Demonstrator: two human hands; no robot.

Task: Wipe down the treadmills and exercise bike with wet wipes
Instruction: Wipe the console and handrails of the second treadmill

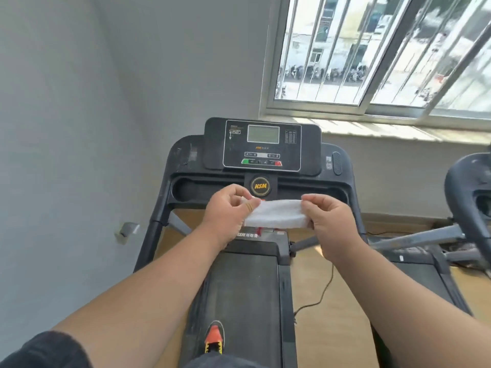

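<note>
The person stood on the belt (244, 288) of a black treadmill (170, 187) with both bare arms stretched forward. Between the two hands a white wet wipe (276, 215) was held out in a folded band, in the air just in front of the treadmill's crossbar and below the round yellow-lettered badge (260, 186). The left hand (225, 211) pinched the wipe's left end, its fingers and thumb curled round the cloth, so that a small part of the wipe showed above the knuckles. The right hand (326, 221) gripped the right end in the same way, thumb on top and fingers bent underneath. The wipe ran nearly level from one hand to the other and touched neither the console (263, 146) nor the crossbar as far as I could see.

The console, with its grey screen and a row of green and red buttons, stood above and beyond the hands. A shoe (214, 337) with orange and yellow trim rested on the belt, near the bottom of the view. To the right stood part of a second machine (467, 187), and a dark cable (318, 298) lay on the wooden floor between the two. A barred window (372, 54) filled the upper right, and a grey wall (79, 102) the left.
</note>
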